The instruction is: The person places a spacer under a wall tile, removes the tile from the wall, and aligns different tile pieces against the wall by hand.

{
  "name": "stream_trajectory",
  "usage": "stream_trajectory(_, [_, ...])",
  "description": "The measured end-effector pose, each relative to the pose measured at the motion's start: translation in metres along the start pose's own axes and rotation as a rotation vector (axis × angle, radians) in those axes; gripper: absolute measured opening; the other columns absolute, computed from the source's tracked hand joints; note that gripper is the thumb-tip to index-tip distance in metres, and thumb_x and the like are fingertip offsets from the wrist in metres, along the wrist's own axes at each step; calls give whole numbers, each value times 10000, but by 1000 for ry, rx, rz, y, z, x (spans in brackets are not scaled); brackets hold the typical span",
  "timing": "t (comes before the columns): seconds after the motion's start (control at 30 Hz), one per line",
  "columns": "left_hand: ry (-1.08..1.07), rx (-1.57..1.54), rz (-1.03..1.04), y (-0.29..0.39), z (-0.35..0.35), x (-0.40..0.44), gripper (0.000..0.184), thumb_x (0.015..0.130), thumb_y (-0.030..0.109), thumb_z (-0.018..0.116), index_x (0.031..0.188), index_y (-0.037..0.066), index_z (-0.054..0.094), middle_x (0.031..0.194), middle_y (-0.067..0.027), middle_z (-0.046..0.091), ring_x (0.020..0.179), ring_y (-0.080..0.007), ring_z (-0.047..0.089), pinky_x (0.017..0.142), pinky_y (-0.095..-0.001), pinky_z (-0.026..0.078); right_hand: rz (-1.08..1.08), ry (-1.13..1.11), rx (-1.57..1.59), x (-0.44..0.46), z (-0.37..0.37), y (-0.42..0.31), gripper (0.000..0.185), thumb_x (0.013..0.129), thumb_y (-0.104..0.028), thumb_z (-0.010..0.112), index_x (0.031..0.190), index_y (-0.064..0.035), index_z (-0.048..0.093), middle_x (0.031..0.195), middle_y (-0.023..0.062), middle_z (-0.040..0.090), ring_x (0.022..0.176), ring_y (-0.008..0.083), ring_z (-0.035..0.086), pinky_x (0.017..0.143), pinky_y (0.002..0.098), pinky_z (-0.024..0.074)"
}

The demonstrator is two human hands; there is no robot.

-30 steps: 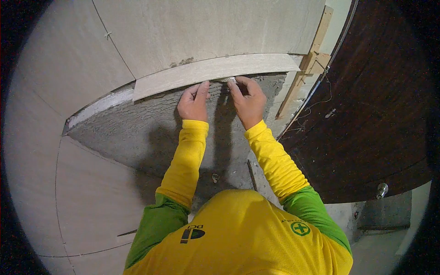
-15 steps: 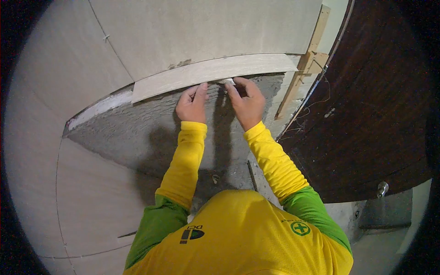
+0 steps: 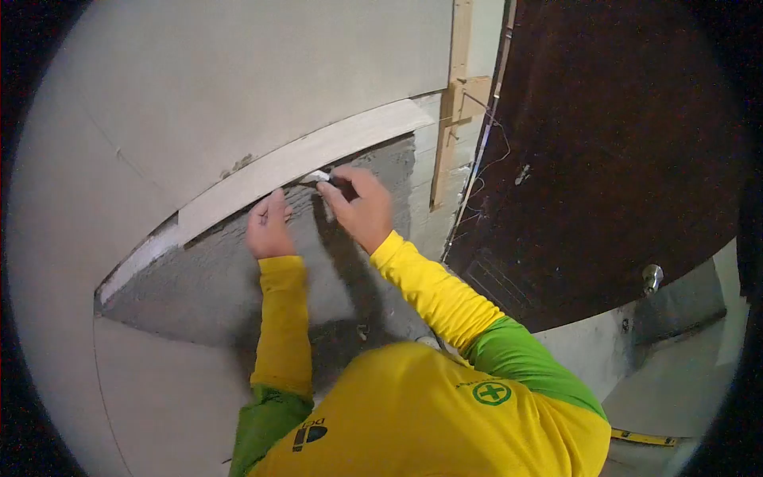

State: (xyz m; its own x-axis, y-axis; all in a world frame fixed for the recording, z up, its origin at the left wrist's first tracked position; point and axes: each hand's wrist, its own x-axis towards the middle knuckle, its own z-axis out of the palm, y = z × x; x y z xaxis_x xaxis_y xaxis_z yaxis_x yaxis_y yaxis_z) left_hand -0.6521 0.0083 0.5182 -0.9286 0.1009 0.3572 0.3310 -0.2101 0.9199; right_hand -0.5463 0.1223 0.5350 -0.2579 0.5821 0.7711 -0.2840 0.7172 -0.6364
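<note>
A long, narrow pale tile strip (image 3: 306,160) lies against the lower edge of a large tile, above rough grey mortar (image 3: 230,282). My right hand (image 3: 362,205) pinches a small whitish piece (image 3: 315,177) between thumb and fingers, just below the strip's lower edge. To its left, my left hand (image 3: 270,226) has its thumb and fingers pressed together close to the same edge. Whatever those left fingers hold, if anything, is too small to make out.
Large pale tiles (image 3: 278,71) surround the mortar. Wooden battens (image 3: 459,95) with nails and loose wire stand at the right, beside a dark brown door (image 3: 612,143) with a round metal knob (image 3: 652,277). A yellow level (image 3: 644,438) shows at the lower right.
The view has swung to the right, so the strip, mortar and hands appear further left and tilted. Both hands remain by the strip's lower edge, and the yellow level has come into view.
</note>
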Motion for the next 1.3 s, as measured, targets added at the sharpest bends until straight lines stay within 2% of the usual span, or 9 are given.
stream_trajectory(0.1, [-15, -56, -9, -6, 0, 3, 288, 839, 225, 705, 948, -29, 623, 844, -87, 655, 720, -137, 618, 676, -251, 495, 127, 0, 89, -9, -18, 11, 221, 795, -178, 700, 937, -20, 640, 878, 134, 643, 770, 261, 620, 691, 328, 496])
stream_trajectory(0.17, [-4, -77, -11, -7, -1, 2, 290, 842, 227, 701, 949, -30, 620, 841, -90, 653, 720, -141, 618, 676, -255, 497, 262, 91, 124, -9, -29, 21, 227, 817, -208, 698, 936, -21, 648, 875, 114, 652, 806, 169, 621, 730, 286, 490])
stream_trajectory(0.2, [10, -69, -7, -3, 0, 0, 280, 849, 223, 692, 943, -30, 618, 833, -90, 649, 713, -144, 616, 674, -258, 498, 240, 125, 68, -9, -34, 38, 216, 862, -211, 648, 945, -11, 638, 861, 85, 646, 787, 148, 606, 726, 278, 489])
stream_trajectory(0.33, [14, -145, 15, -6, 1, 0, 232, 883, 208, 645, 876, -17, 587, 778, -83, 619, 651, -137, 567, 621, -266, 479, 391, 244, 177, 13, -61, 74, 237, 896, -217, 607, 1003, -5, 610, 856, 61, 629, 771, 134, 593, 698, 274, 492])
stream_trajectory(0.4, [35, -122, 7, -4, 3, -1, 234, 884, 211, 643, 888, -16, 585, 790, -85, 619, 666, -141, 572, 631, -269, 480, 528, 239, 399, 29, -71, 82, 293, 927, -238, 567, 1091, 4, 571, 878, 67, 615, 754, 133, 585, 659, 263, 493])
stream_trajectory(0.43, [58, -103, -2, -3, 4, -3, 237, 885, 214, 641, 900, -15, 583, 801, -86, 619, 681, -145, 577, 642, -272, 480, 529, 237, 403, 37, -75, 76, 293, 927, -238, 567, 1091, 4, 571, 878, 67, 615, 754, 133, 585, 659, 263, 493])
stream_trajectory(0.5, [60, -118, 4, -6, 4, -3, 235, 891, 213, 634, 902, -18, 591, 803, -92, 624, 685, -150, 585, 654, -272, 487, 596, 242, 627, 50, -81, 67, 344, 942, -255, 550, 1159, 12, 540, 880, 75, 600, 737, 130, 578, 631, 253, 492])
stream_trajectory(0.93, [69, -72, 3, -5, 1, -4, 282, 942, 278, 558, 939, -3, 574, 783, -80, 617, 686, -155, 591, 660, -278, 484, 583, 150, 767, 62, -82, 87, 374, 940, -277, 561, 1194, -2, 564, 891, 50, 611, 743, 101, 560, 651, 236, 493])
stream_trajectory(1.3, [71, -106, 24, -7, 0, -3, 257, 933, 256, 576, 925, 0, 573, 773, -90, 618, 664, -162, 594, 647, -293, 504, 590, 121, 773, 67, -82, 89, 378, 947, -285, 550, 1189, 5, 554, 877, 25, 572, 716, 85, 528, 611, 225, 477])
